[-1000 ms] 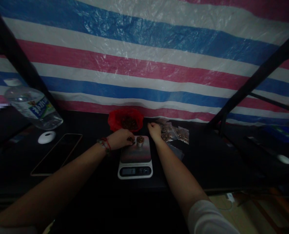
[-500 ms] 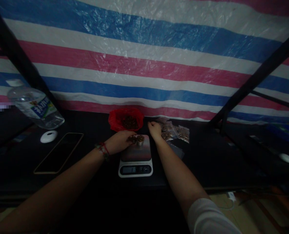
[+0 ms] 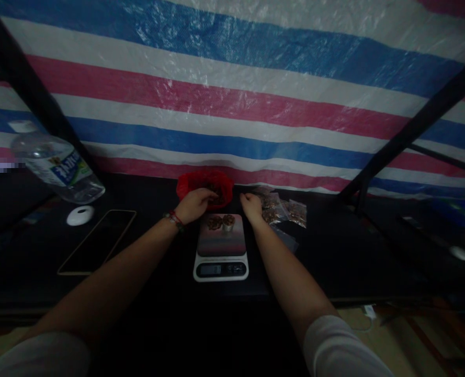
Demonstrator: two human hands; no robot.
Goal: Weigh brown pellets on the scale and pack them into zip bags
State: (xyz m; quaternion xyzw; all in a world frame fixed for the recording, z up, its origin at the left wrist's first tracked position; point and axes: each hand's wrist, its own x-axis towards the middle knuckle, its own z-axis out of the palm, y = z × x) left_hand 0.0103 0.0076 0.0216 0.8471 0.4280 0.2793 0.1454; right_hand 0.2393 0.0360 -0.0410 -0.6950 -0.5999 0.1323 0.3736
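Note:
My left hand [image 3: 194, 205] reaches over the near rim of a red plastic bag [image 3: 184, 185], its fingers drawn together at the small brown pieces [image 3: 218, 199] inside. What it holds, if anything, is too small to make out. A white kitchen scale [image 3: 221, 276] stands in front of me. On its plate sit a loose heap of brown pieces [image 3: 214, 223] and a small metal cup [image 3: 228, 227] filled with similar bits. Beyond the scale's right side my right hand [image 3: 251, 206] rests with curled fingers, their inside hidden. Clear bags of brown pieces [image 3: 273, 210] lie just beside it.
A clear plastic bottle [image 3: 59, 163], a white oval object [image 3: 80, 215] and a phone [image 3: 98, 242] are at the left of the black table. Striped sheeting [image 3: 224, 110] hangs behind. Dark metal posts [image 3: 405, 136] slant at both sides.
My left hand has left the brown heap on the scale and moved up to the red bag. The heap now shows fully. My right hand stays beside the clear bags; the view has shifted slightly.

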